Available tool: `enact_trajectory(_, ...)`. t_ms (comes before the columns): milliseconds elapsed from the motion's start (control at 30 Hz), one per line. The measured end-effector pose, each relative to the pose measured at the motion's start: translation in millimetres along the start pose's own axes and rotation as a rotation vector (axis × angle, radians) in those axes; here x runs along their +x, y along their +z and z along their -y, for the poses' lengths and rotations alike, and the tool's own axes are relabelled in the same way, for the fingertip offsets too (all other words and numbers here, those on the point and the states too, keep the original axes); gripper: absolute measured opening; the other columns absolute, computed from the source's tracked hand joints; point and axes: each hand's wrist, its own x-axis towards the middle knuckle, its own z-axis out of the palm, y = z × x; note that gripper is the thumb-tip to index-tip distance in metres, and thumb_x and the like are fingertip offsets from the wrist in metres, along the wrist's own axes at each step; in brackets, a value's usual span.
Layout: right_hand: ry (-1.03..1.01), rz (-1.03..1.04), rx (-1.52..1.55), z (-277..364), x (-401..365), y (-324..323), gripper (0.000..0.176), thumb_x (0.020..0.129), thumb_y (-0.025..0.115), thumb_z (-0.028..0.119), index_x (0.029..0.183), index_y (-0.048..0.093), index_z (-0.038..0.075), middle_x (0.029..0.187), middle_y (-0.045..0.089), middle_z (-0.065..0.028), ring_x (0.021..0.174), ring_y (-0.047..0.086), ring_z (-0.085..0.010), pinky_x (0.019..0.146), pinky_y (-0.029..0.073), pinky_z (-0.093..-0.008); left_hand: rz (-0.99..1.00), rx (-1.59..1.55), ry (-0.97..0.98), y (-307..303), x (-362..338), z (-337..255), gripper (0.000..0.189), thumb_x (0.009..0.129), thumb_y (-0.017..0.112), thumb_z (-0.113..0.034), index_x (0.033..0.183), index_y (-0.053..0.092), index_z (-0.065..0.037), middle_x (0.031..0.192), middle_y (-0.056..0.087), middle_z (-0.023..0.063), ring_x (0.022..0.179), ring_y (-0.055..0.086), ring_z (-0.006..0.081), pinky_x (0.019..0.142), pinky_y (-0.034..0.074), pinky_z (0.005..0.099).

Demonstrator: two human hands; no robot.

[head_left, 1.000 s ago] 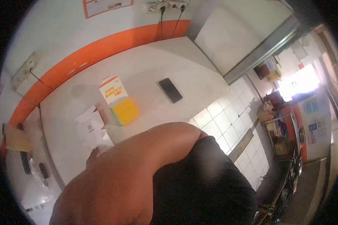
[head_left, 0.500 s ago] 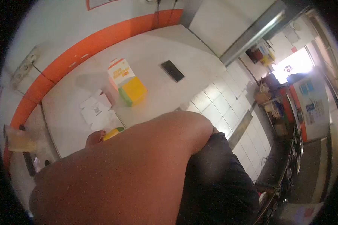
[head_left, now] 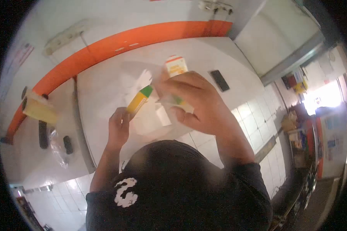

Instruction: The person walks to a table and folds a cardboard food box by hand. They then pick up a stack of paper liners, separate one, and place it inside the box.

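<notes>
My left hand [head_left: 120, 124] is closed on the lower end of a yellow and green carton [head_left: 137, 103], held tilted above the white table. To its right, my right hand [head_left: 191, 98] is raised over the table with its fingers curled. Something pale and green, blurred by motion, shows at its fingers, too unclear to name. Behind my right hand stands a white and orange box [head_left: 176, 66], partly hidden. White cardboard pieces [head_left: 144, 79] lie behind the carton.
A black phone [head_left: 219, 80] lies on the table [head_left: 100, 88] at the right. On the left surface are a yellowish roll-like object [head_left: 40, 110], dark items and a clear plastic bag [head_left: 58, 148]. Shelves stand at the far right.
The view has shifted, and my right arm no longer crosses low in front. Both hands now show over the table, the left with the yellow and green carton.
</notes>
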Motion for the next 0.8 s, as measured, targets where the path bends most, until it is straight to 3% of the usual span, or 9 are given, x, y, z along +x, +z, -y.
enact_trajectory(100,0.128,-0.037,-0.176,-15.8,-7.8,42.6,0.079,0.083,0.081,0.035,0.148,0.054,0.001,0.14,0.06,-0.0216,0.127,0.056,-0.0427,0.112,0.041,-0.0514,0.082,-0.363,-0.105,-39.7,5.2,-64.2,0.015,0.105,0.052,0.003,0.118,0.058,0.002,0.103,0.063,0.0095,0.098,0.065,0.0182,0.088,0.056,0.0327)
enact_trajectory(233,0.064,0.11,-0.174,-12.7,-10.3,79.6,0.096,0.083,0.08,0.058,0.153,0.046,0.001,0.146,0.055,-0.0225,0.132,0.052,-0.0462,0.116,0.033,-0.056,0.213,-0.397,-0.01,-71.1,5.3,-108.3,0.016,0.102,0.052,0.001,0.116,0.061,0.002,0.102,0.065,0.0127,0.094,0.067,0.0195,0.086,0.055,0.0332)
enact_trajectory(333,0.119,0.229,-0.06,-8.7,-1.9,80.5,0.058,0.096,0.072,0.043,0.139,0.062,0.005,0.13,0.067,-0.0207,0.125,0.059,-0.0428,0.112,0.04,-0.0546,0.359,-0.179,0.161,-85.3,11.4,-101.2,0.032,0.097,0.062,0.002,0.128,0.056,0.0,0.111,0.065,0.0145,0.105,0.067,0.0234,0.092,0.055,0.034)
enact_trajectory(433,0.27,0.089,0.172,-9.2,-1.4,78.8,0.034,0.1,0.068,0.031,0.126,0.07,0.009,0.118,0.073,-0.0175,0.113,0.066,-0.0409,0.109,0.043,-0.054,-0.198,-0.292,0.196,-59.7,13.4,-105.6,0.06,0.091,0.073,-0.002,0.145,0.046,-0.003,0.129,0.06,0.0207,0.124,0.062,0.0272,0.102,0.052,0.0374)
enact_trajectory(467,0.335,-0.004,0.271,-7.2,-0.9,78.0,0.027,0.1,0.068,0.027,0.122,0.072,0.01,0.114,0.074,-0.0162,0.109,0.067,-0.0402,0.107,0.045,-0.0533,-0.158,-0.281,0.113,-64.7,13.0,-106.4,0.087,0.084,0.084,-0.012,0.156,0.036,-0.003,0.144,0.051,0.0248,0.138,0.053,0.0334,0.114,0.045,0.0432)
enact_trajectory(600,0.264,-0.014,0.268,-2.0,3.8,77.3,0.023,0.099,0.07,0.024,0.116,0.073,0.009,0.116,0.073,-0.0155,0.105,0.068,-0.0395,0.105,0.046,-0.053,0.121,0.056,0.166,-60.7,16.1,-130.9,0.107,0.076,0.092,-0.032,0.157,0.033,0.004,0.146,0.052,0.0288,0.137,0.051,0.0456,0.119,0.037,0.0511)
enact_trajectory(700,0.042,0.179,0.203,-5.8,4.8,83.1,0.023,0.098,0.071,0.025,0.115,0.073,0.009,0.113,0.072,-0.0151,0.108,0.065,-0.0391,0.103,0.046,-0.0533,0.245,0.064,0.153,-54.6,15.6,-116.9,0.102,0.079,0.09,-0.038,0.154,0.036,0.006,0.133,0.06,0.0308,0.126,0.057,0.0478,0.113,0.043,0.0515)
enact_trajectory(733,0.038,0.183,0.22,-7.4,3.4,85.8,0.024,0.097,0.072,0.025,0.115,0.073,0.009,0.112,0.071,-0.0149,0.109,0.064,-0.0389,0.103,0.046,-0.0535,0.273,-0.077,0.174,-58.5,19.6,-125.8,0.074,0.09,0.081,-0.037,0.144,0.051,0.004,0.122,0.066,0.029,0.115,0.063,0.0462,0.102,0.049,0.0503)
enact_trajectory(800,0.161,0.102,0.013,-4.6,-3.8,86.7,0.032,0.093,0.076,0.032,0.112,0.071,0.007,0.117,0.067,-0.0175,0.113,0.061,-0.0397,0.104,0.045,-0.054,0.307,-0.024,0.274,-60.1,14.5,-109.2,0.055,0.096,0.074,-0.033,0.137,0.058,0.001,0.116,0.068,0.0262,0.11,0.065,0.0441,0.096,0.052,0.0492)
